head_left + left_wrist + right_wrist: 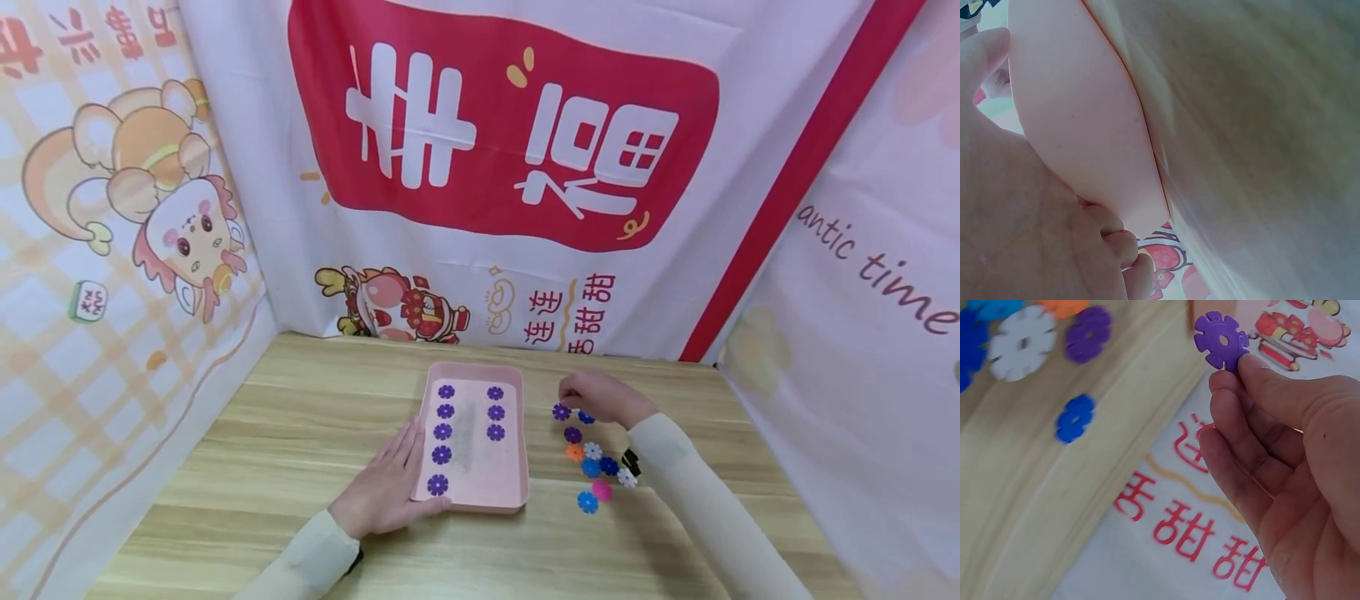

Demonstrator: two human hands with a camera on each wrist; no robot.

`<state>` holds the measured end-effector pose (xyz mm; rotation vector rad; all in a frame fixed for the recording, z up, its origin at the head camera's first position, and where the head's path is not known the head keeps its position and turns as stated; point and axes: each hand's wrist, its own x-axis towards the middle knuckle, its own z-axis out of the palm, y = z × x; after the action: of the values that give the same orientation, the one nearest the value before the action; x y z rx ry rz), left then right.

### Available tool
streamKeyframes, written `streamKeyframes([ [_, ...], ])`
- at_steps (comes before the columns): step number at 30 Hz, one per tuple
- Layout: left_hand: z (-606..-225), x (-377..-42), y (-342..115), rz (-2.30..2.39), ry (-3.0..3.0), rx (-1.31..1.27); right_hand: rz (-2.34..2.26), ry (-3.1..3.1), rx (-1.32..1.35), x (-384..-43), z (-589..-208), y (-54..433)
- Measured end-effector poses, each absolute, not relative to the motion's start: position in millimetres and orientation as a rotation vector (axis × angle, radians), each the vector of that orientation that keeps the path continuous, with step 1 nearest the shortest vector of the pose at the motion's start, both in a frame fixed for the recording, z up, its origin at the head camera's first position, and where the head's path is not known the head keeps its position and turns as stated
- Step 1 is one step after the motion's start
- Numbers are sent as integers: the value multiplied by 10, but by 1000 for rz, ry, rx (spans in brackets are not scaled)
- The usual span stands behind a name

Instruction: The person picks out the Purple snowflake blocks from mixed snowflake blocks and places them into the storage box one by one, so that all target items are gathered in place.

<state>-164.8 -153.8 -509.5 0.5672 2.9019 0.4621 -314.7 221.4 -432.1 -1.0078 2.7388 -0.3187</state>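
Note:
A pink rectangular tray (pixel 497 475) sits on the table. Inside are purple snowflake discs: several down its left side, and three at the upper right, such as this purple disc (pixel 496 412). My left hand (pixel 382 497) lies against the tray's left wall with fingers extended, its thumb by the near left corner. To the right of the tray, my right hand (pixel 606 398) pinches a notched purple snowflake disc (pixel 1223 340) between thumb and forefinger. Just beneath that hand lies a small blue disc (pixel 1075 419), partly hidden in the head view.
A loose group of discs lies right of the tray, including an orange disc (pixel 574 452), a white disc (pixel 592 450), a pink disc (pixel 602 491) and a light blue disc (pixel 588 502). Printed cloth walls (pixel 750 108) enclose the wooden table (pixel 300 433) at the back and sides.

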Motion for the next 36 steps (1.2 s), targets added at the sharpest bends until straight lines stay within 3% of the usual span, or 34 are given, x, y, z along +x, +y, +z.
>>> streamKeyframes([
  [15,-5125,-1643,-1545,460,2924,593,-352,2714,-1057,-3134,-4221,1491],
  [22,-5118,-1638,-1543,465,2920,578,-303,2671,-1166,-3099,-4368,1248],
  [36,-5144,-1636,-1549,447,2946,614,-243,2603,-1099,-2933,-4662,1116],
])
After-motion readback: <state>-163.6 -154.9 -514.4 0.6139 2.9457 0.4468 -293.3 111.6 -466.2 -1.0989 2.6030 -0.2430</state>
